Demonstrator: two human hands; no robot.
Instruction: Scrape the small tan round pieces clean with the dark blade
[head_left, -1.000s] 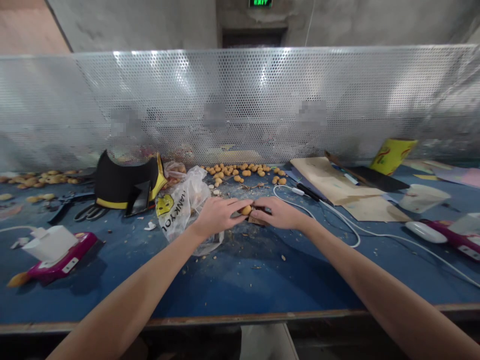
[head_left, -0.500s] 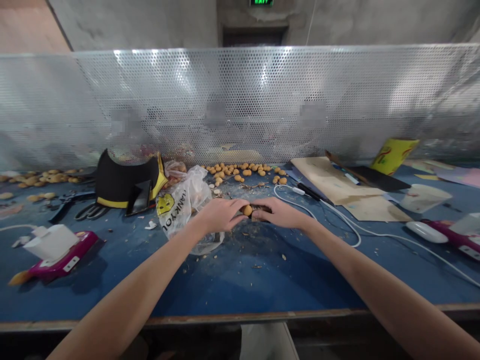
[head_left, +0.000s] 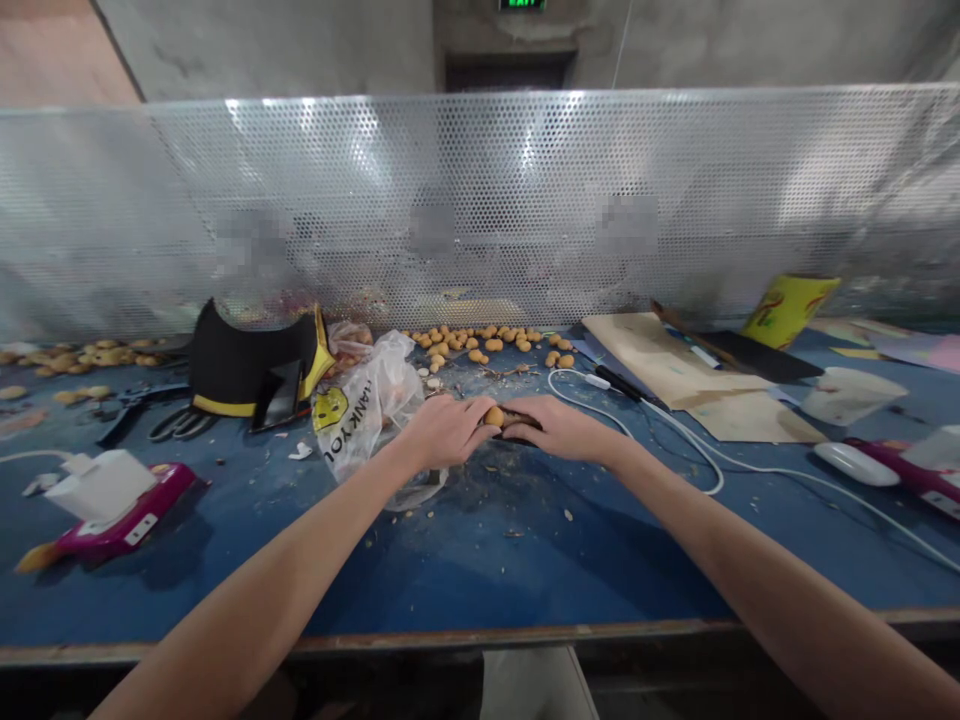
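My hands meet at the middle of the blue table. My left hand (head_left: 444,431) holds a small round golden nut-like piece (head_left: 493,416) at its fingertips. My right hand (head_left: 562,427) closes over a dark, narrow piece (head_left: 521,424) right beside that ball, and its shape is mostly hidden by my fingers. Several similar golden pieces (head_left: 472,342) lie in a loose scatter beyond my hands, near the back of the table. Crumbs and shavings (head_left: 495,470) dot the blue surface below my hands.
A crumpled plastic bag (head_left: 367,405) lies left of my hands, beside a black-and-yellow object (head_left: 251,365) and scissors (head_left: 176,424). A white cable (head_left: 600,400) and cardboard sheets (head_left: 675,375) lie to the right. A perforated metal screen (head_left: 480,210) stands behind the table.
Both hands stay together at nearly the same spot. The golden piece sits slightly higher, and the dark piece has shifted under my right fingers.
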